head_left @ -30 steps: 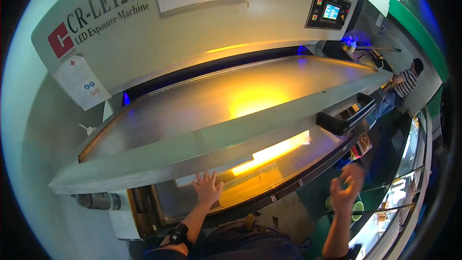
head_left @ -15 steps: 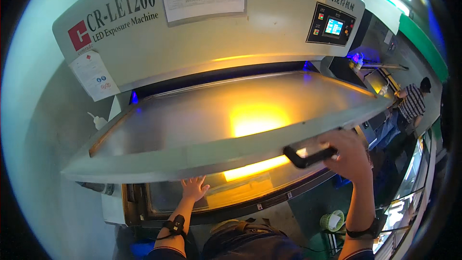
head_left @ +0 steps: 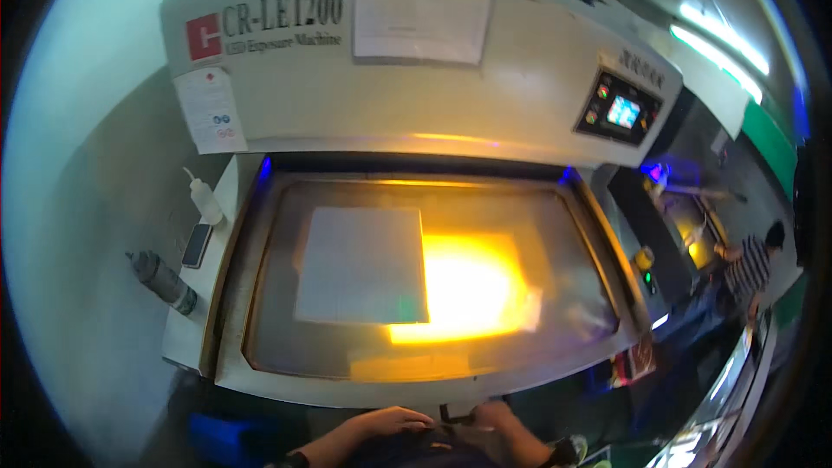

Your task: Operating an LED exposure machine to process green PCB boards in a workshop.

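OK so here's how we're standing at the exposure machine (head_left: 277, 104). Both our hands are low, down at our waist, just below the front edge of the wide pale frame (head_left: 347, 392).

Our left hand (head_left: 394, 421) isn't clenched: the fingers are together, a bit bent and pointing to our right, ending short of the black handle (head_left: 446, 414). We can't make out anything in its grip, though the palm is turned away, so no promises there.

Our right hand (head_left: 494, 417) is right at the other end of that handle, which sticks out from the middle of the frame's front edge. The fingers look curled in toward it, but they're blurry and partly hidden, so we honestly can't tell if they're wrapped round it or just resting against it.

The frame looks to be lying flat across the machine bed. Inside its border there's a pale rectangular sheet (head_left: 360, 264) left of centre, with a bright yellow glow (head_left: 472, 286) just beside it. Can't say if the sheet is above or below the see-through surface.

On the left ledge we've got a white squeeze bottle (head_left: 206, 204), a phone (head_left: 197, 245) and a grey bottle (head_left: 162, 281).
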{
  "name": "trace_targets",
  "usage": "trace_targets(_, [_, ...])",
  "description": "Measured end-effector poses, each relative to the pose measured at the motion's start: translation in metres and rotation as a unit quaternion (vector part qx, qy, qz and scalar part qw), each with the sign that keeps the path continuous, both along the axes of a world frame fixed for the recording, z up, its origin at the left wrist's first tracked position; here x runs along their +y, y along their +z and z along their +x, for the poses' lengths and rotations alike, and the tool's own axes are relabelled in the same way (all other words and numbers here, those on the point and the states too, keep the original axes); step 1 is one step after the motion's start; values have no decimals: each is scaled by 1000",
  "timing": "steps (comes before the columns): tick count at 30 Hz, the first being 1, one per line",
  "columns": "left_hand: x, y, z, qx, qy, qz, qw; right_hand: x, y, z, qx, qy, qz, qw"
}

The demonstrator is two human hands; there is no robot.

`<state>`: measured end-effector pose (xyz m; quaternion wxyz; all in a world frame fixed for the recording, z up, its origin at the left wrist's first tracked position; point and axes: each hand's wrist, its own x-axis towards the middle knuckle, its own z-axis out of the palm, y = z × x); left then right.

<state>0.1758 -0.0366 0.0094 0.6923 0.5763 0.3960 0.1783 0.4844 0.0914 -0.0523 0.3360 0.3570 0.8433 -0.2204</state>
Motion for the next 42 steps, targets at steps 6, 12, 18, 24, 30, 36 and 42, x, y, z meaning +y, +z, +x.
trace_targets(6, [70, -31, -123, 253, 349, 268, 862, 3, 14, -28, -44, 18, -25, 999])
trace_targets(12, [72, -95, -134, 597, 232, 259, 723, 4, 1, -25, -78, 7, -41, 996])
trace_targets(18, [66, -91, -129, 616, 240, 243, 710, 6, 13, -34, -43, 46, 37, 997])
trace_targets(24, [75, -88, -127, 600, 229, 217, 735, 8, 6, -25, -85, -8, -38, 996])
trace_targets(30, [66, -111, -120, 733, 202, 294, 579, -5, -2, -16, -12, -33, -10, 999])
trace_targets(36, [120, -70, -33, 623, 163, 19, 765, -49, 32, -13, 491, -57, -107, 863])
trace_targets(42, [137, -72, -34, 648, 177, -8, 740, -8, -71, 17, 332, 19, -52, 942])
